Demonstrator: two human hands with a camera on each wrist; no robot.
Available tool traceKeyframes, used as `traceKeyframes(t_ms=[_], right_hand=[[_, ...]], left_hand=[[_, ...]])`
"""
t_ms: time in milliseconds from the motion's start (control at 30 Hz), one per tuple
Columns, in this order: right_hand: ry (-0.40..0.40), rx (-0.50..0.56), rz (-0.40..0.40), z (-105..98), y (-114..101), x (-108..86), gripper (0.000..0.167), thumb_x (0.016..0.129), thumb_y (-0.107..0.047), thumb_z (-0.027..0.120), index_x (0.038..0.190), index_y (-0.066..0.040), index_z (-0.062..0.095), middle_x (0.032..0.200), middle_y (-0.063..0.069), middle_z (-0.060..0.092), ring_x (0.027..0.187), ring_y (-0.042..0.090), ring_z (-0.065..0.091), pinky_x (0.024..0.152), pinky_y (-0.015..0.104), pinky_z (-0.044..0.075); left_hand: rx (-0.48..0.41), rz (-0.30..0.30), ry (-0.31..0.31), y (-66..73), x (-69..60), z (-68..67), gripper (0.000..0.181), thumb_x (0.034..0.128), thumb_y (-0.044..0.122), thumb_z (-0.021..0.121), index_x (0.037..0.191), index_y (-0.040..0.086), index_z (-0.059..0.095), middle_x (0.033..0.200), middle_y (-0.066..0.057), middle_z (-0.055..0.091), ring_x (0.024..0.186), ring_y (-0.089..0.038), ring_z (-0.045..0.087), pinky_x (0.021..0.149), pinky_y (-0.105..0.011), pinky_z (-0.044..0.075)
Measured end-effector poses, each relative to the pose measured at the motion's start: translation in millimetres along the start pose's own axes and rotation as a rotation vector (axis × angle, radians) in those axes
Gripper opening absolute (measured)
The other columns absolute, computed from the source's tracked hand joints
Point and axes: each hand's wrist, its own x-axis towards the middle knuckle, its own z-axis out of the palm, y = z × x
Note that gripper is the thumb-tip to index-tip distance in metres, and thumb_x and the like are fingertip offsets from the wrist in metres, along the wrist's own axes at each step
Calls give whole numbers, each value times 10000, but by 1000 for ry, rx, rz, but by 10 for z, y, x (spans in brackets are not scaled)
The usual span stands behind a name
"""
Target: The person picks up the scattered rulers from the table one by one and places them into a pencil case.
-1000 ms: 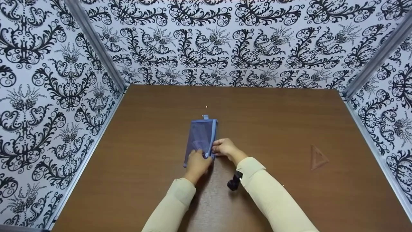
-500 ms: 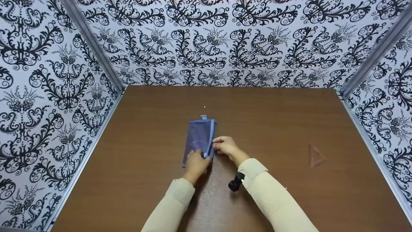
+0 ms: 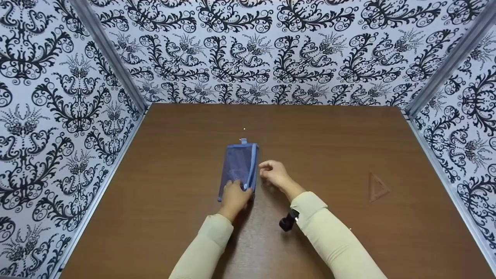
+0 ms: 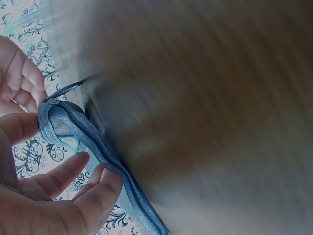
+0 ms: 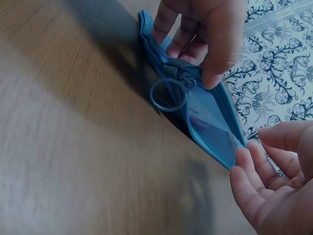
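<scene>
A blue mesh zip pouch (image 3: 237, 164) lies on the table in front of me. My left hand (image 3: 235, 198) grips its near end; in the right wrist view the thumb presses beside the zipper pull, which carries a ring (image 5: 152, 95). The zipper gapes along the right edge, and something clear, its kind unsure, shows inside the mouth. Just right of that edge is my right hand (image 3: 276, 174), fingers loosely bent and holding nothing. In the right wrist view its fingertips (image 5: 239, 159) come close to the pouch's edge; whether they touch is unsure.
A clear reddish set square (image 3: 378, 188) lies on the brown table (image 3: 317, 139) to the right. A black wrist camera (image 3: 287, 221) hangs under my right sleeve. Patterned walls (image 3: 248, 54) rise behind and at both sides.
My right hand has let go of the pouch's zipper edge and drawn slightly to the right. My left hand keeps its grip, and the zipper mouth still gapes.
</scene>
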Motion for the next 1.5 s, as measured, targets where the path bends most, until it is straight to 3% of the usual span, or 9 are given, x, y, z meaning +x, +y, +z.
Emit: traceKeyframes(t_ms=[200, 367, 667, 867, 1100, 1267, 1500], right_hand=[[-25, -102, -182, -72, -34, -29, 261, 811, 78, 609, 1069, 118, 624, 973, 226, 657, 917, 338, 625, 822, 418, 516], [7, -280, -309, -130, -75, -73, 268, 822, 33, 650, 1087, 73, 646, 1000, 186, 644, 932, 329, 633, 844, 430, 514], [54, -535, -422, -223, -124, -148, 351, 836, -64, 696, 1181, -20, 649, 1165, 176, 628, 1100, 351, 581, 947, 480, 450], [77, -668, -469, -289, -121, -204, 419, 844, -128, 709, 1247, -60, 618, 1228, 154, 600, 1150, 346, 554, 936, 496, 460], [130, -777, -562, -368, -155, -288, 453, 854, -201, 718, 1273, -73, 604, 1253, 145, 589, 1172, 338, 544, 942, 489, 458], [135, -818, -554, -445, -159, -317, 520, 883, -347, 678, 1311, -73, 570, 1320, 163, 546, 1236, 365, 494, 977, 531, 418], [59, -852, -464, -576, -163, -356, 625, 922, -492, 568, 1401, -99, 488, 1420, 162, 462, 1319, 373, 408, 1045, 555, 339]], left_hand=[[3, 2, 11, -6, -1, -5, 524, 829, 275, 676, 1225, -60, 603, 1120, -228, 574, 1068, -386, 556, 900, -488, 471], [9, 5, 10, -15, 11, 1, 528, 826, 272, 677, 1228, -62, 600, 1127, -233, 573, 1075, -390, 555, 903, -490, 472], [-10, -7, -1, -3, 4, -14, 539, 831, 264, 673, 1247, -69, 588, 1157, -242, 564, 1105, -397, 543, 925, -495, 463], [-12, 9, 21, 20, -25, -31, 488, 816, 238, 675, 1189, -70, 614, 1065, -210, 576, 1045, -379, 558, 894, -482, 474], [-24, -7, -11, -10, -4, -14, 509, 825, 266, 687, 1214, -51, 607, 1066, -193, 563, 1053, -356, 547, 898, -466, 475], [-32, -22, -22, 0, 0, -17, 521, 830, 269, 682, 1232, -51, 596, 1095, -199, 556, 1073, -355, 535, 907, -465, 471], [-39, -7, -3, -11, 5, -11, 516, 825, 266, 688, 1220, -55, 600, 1069, -202, 558, 1050, -361, 548, 890, -467, 480]])
